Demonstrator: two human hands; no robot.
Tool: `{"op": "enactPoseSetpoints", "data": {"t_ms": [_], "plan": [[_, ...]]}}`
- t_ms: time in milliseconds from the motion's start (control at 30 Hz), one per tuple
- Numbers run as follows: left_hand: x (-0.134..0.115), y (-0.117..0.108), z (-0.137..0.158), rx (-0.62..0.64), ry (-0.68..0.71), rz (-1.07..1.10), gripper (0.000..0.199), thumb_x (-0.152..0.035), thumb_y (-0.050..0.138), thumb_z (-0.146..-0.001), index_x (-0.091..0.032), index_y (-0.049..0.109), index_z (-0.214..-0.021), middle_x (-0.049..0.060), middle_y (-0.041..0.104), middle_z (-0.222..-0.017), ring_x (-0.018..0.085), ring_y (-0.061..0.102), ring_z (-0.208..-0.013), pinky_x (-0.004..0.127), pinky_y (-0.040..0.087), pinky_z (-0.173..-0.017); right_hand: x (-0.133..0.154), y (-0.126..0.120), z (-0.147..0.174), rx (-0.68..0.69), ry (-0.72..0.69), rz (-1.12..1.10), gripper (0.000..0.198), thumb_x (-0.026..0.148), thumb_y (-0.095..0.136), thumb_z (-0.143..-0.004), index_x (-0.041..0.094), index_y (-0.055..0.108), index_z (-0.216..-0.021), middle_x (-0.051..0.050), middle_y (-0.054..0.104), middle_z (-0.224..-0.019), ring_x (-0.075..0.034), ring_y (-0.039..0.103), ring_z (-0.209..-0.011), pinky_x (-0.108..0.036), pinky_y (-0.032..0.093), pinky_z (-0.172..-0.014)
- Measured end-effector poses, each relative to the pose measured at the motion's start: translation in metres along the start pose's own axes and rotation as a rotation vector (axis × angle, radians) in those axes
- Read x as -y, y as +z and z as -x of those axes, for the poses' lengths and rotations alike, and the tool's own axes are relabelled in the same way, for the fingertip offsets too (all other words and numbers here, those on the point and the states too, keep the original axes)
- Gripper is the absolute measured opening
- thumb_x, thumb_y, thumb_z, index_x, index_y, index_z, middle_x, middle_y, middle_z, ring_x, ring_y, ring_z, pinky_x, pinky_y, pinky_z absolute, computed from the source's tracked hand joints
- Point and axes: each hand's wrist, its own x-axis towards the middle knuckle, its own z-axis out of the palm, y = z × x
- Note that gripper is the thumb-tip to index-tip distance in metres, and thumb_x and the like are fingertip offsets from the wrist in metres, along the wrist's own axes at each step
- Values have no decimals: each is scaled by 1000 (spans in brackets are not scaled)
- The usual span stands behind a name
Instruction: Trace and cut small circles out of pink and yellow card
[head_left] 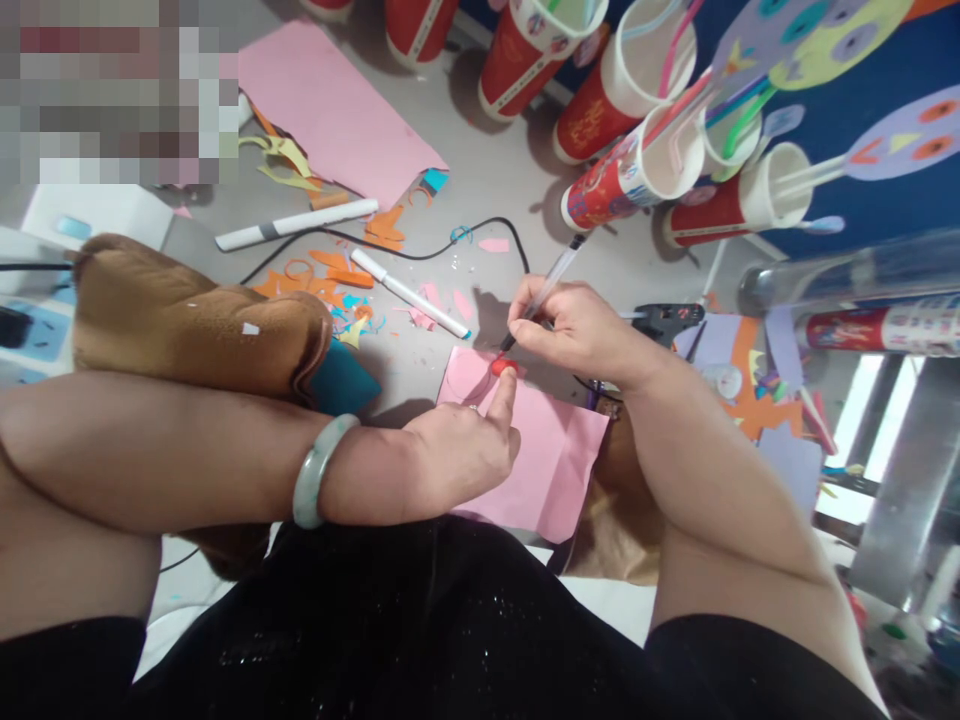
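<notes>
A sheet of pink paper point(536, 455) lies at the table's near edge, with a thin curved outline at its upper left. The index fingertip of my left hand point(472, 445) presses a small red-orange piece point(504, 367) flat on the paper; my other left fingers are curled under. In my right hand point(570, 325) is a pen point(559, 265) with a clear barrel, gripped between thumb and fingers. Its dark tip points down and meets the edge of the red-orange piece. A white marker point(412, 295) lies on the table just beyond my hands.
Red paper cups point(600, 190) with straws and paper faces line the back. Paper scraps point(360, 315), another white marker point(296, 225) and a large pink sheet point(341, 115) lie left. A brown fabric item point(195, 320) sits by my left forearm. A black glue gun point(671, 322) lies right; a black cable crosses the table.
</notes>
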Motion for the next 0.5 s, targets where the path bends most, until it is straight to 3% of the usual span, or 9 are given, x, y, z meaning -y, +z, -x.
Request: {"op": "enactPoseSetpoints", "data": {"t_ms": [233, 367, 500], "plan": [[-1, -3, 1, -1, -44, 69, 39, 2, 43, -95, -5, 76, -114, 33, 39, -159, 34, 82, -79, 42, 68, -57, -5, 4, 13, -107, 33, -114, 9, 17, 65, -83, 22, 58, -80, 6, 58, -60, -11, 51, -54, -24, 39, -53], [1, -8, 1, 52, -26, 54, 35, 2, 45, -96, -4, 75, -113, 35, 37, -159, 31, 83, -80, 38, 67, -58, -12, 11, 23, -174, 47, -153, 9, 22, 67, -85, 22, 58, -82, 5, 61, -60, -12, 54, -52, -24, 40, -51], [0, -8, 3, 5, -18, 3, 35, 3, 44, -95, -3, 75, -110, 34, 43, -156, 30, 82, -78, 35, 66, -57, -17, 19, 30, -261, 63, -186, 14, 29, 70, -87, 22, 58, -82, 5, 62, -61, -12, 55, -51, -24, 41, -49]]}}
